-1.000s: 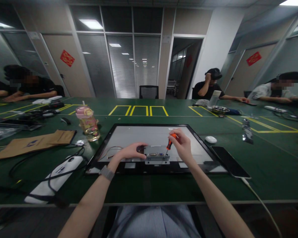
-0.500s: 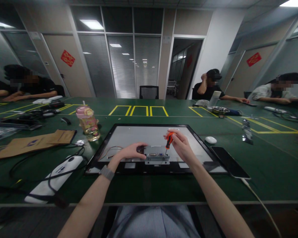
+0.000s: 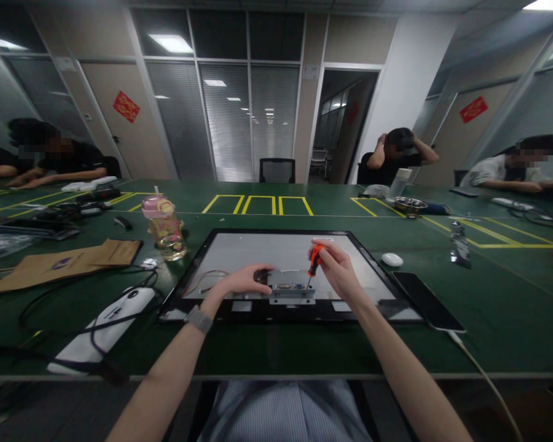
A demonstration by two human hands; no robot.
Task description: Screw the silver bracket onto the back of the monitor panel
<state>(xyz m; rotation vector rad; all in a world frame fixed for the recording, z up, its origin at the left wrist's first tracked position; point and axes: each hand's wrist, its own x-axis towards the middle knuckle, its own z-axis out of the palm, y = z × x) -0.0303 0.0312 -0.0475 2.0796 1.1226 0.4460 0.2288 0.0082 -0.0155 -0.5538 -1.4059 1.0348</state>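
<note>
In the head view a flat monitor panel [image 3: 230,252] with a black frame lies on the table. On its near part stands a metal connector bracket [image 3: 291,293] with a row of ports, one of them blue. My left hand [image 3: 242,282] curls its thumb and fingers about the bracket's left end, steadying it; the fingertips are partly hidden. An orange and black screwdriver [image 3: 315,263] is pinched in my right hand [image 3: 335,264]. Its shaft points down, and the tip meets the right part of the bracket. Thin wires [image 3: 198,281] run beside my left hand.
Left of the panel are a pink-lidded bottle [image 3: 161,227], a brown paper bag [image 3: 69,265] and a white power strip [image 3: 102,328] with black cables. On the right lie a white earbud case [image 3: 391,260] and a phone [image 3: 427,301] on a cable. Other people sit across the table.
Both my hands and the screwdriver stay nearly in place. Across the table on the right, a person has raised a second hand to their head.
</note>
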